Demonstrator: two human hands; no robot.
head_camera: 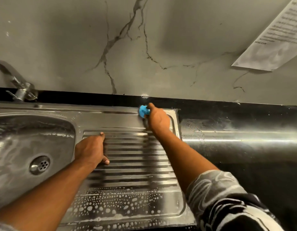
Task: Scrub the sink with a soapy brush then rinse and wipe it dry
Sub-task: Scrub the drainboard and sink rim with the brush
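Gripping a blue brush (144, 111), the right hand (158, 120) scrubs the sudsy sink (127, 205).

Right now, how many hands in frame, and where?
2. The left hand rests on the ribbed drainboard beside the basin. The right hand grips the blue brush at the drainboard's far right corner. None looks hidden.

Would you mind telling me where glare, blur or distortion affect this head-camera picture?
Head view: a bright glare band streaks the wet countertop, with softer sheen in the basin; the drainboard ridges and the right hand gripping the brush are motion-smeared; the paper notice on the wall is too blurred to read; the wide lens slightly bows the counter's back edge.
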